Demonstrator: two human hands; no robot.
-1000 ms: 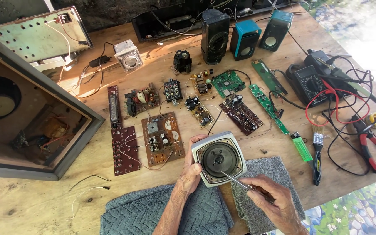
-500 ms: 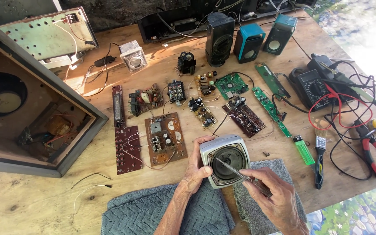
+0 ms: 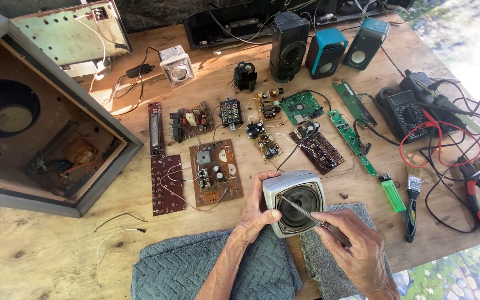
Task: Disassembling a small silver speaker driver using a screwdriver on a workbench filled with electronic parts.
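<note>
A small grey speaker (image 3: 294, 200) with a round black cone rests on the wooden table (image 3: 56, 250), its lower edge over a grey towel (image 3: 195, 269). My left hand (image 3: 256, 214) grips its left side, thumb on the front rim. My right hand (image 3: 348, 241) holds a thin screwdriver (image 3: 306, 214) slanted up-left, its tip at the speaker's upper left corner.
Several circuit boards (image 3: 215, 172) lie spread behind the speaker. An open speaker cabinet (image 3: 40, 116) fills the left. Black and blue speakers (image 3: 323, 50) stand at the back. A multimeter (image 3: 409, 114) with leads, red pliers (image 3: 479, 194), a brush (image 3: 412, 203) and a green lighter (image 3: 393, 194) lie on the right.
The screwdriver tip has moved from the speaker's lower right across the cone to its upper left corner. My left hand keeps its grip on the speaker.
</note>
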